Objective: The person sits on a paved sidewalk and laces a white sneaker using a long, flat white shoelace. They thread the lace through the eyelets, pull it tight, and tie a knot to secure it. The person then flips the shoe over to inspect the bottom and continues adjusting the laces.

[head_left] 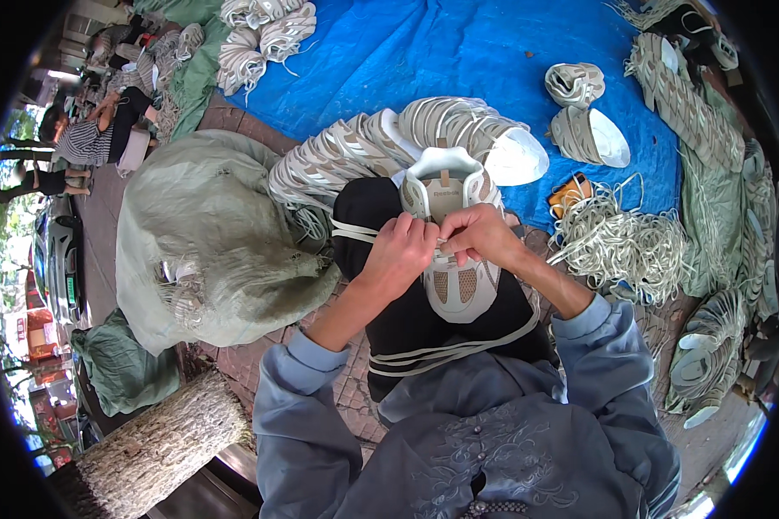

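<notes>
A beige and white sneaker upper (461, 292) lies over my dark-trousered lap, its padded collar pointing away from me. My left hand (404, 249) and my right hand (478, 233) meet over its eyelet area, thumbs and fingertips pinched together. Between the fingertips shows a small pale bit of shoelace (441, 242); most of it is hidden by the fingers. Loose pale laces (355, 230) cross my left knee near the left hand, and more laces (459, 353) are draped over my thighs.
Stacked sneaker uppers (346, 160) curve along the edge of a blue tarp (363, 52). At right lie a tangled lace pile (623, 242), an orange object (569, 195) and more nested uppers (589, 134). A large grey-green sack (208, 242) stands left. Farther left, a person (104, 134) sits.
</notes>
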